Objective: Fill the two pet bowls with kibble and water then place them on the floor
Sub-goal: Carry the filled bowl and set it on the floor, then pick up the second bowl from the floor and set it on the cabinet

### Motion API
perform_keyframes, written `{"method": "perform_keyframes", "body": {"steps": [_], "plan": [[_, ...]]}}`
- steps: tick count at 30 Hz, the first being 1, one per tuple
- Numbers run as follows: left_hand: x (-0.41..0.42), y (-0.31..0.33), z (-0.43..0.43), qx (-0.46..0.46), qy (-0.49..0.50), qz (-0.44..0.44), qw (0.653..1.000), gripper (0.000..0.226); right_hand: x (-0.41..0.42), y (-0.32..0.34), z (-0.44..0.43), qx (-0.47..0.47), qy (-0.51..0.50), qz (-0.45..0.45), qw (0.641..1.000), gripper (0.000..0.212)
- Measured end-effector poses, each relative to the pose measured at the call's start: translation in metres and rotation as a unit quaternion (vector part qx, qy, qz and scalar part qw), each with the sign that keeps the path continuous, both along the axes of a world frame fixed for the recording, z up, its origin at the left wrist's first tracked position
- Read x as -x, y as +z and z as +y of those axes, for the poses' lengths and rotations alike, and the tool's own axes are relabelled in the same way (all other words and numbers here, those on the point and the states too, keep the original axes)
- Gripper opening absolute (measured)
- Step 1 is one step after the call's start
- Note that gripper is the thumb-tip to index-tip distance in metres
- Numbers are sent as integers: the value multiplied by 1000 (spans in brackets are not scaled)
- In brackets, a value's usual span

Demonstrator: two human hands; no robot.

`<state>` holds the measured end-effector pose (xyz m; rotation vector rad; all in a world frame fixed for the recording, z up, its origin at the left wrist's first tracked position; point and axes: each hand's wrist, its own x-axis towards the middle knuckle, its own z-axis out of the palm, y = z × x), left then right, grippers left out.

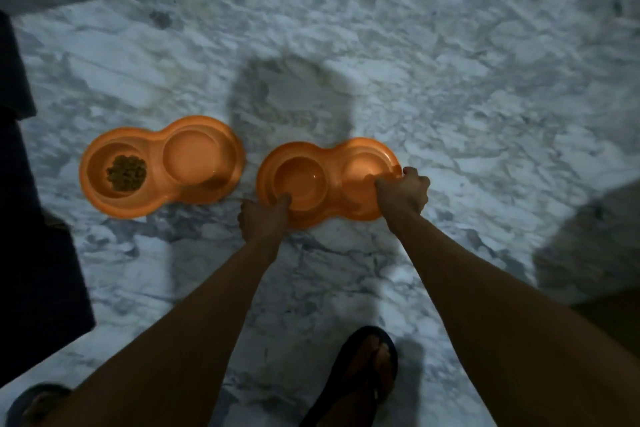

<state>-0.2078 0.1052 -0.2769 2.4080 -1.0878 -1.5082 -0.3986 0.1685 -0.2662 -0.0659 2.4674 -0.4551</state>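
Two orange double pet bowls lie side by side on the marble floor. The left bowl holds a small heap of brown kibble in its left cup; its right cup looks glossy, perhaps with water. The right bowl is held at both ends. My left hand grips its near-left rim, thumb inside the left cup. My right hand grips its right rim and hides part of the right cup. I cannot tell what the right bowl's cups contain.
The grey-white marble floor stretches all around the bowls. Dark furniture stands along the left edge. A dim object sits at the right. My foot in a black sandal is near the bottom middle.
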Motion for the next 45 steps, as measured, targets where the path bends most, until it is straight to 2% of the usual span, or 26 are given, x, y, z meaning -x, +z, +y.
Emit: {"method": "perform_keyframes", "body": {"steps": [2, 5, 8, 14, 19, 28, 29, 31, 36, 45], "plan": [[5, -8, 3, 19, -8, -12, 1000, 79, 5, -9, 7, 14, -10, -20, 1000, 58], [6, -13, 3, 25, -16, -8, 1000, 55, 7, -16, 11, 29, -7, -28, 999, 51], [8, -7, -2, 24, -3, -11, 1000, 46, 9, -12, 14, 39, -10, -27, 999, 50], [10, 61, -14, 40, 39, 25, 998, 35, 16, 60, 1, 66, -14, -17, 998, 52], [13, 186, -45, 65, 68, 61, 994, 47, 22, 186, -34, 119, -16, -19, 993, 50], [-11, 515, -88, 152, 141, 81, 975, 22, -6, 497, -90, 224, -16, -13, 974, 51], [-18, 547, -88, 160, 150, 87, 972, 26, -13, 529, -92, 239, -21, -14, 971, 48], [-33, 602, -91, 177, 166, 104, 965, 46, -26, 585, -97, 265, -13, -11, 964, 47], [-82, 711, -91, 211, 176, 129, 953, 53, -69, 705, -101, 308, 11, 6, 951, 43], [-226, 835, -73, 281, 212, 157, 923, 29, -214, 836, -87, 370, 44, 24, 928, 51]]}}
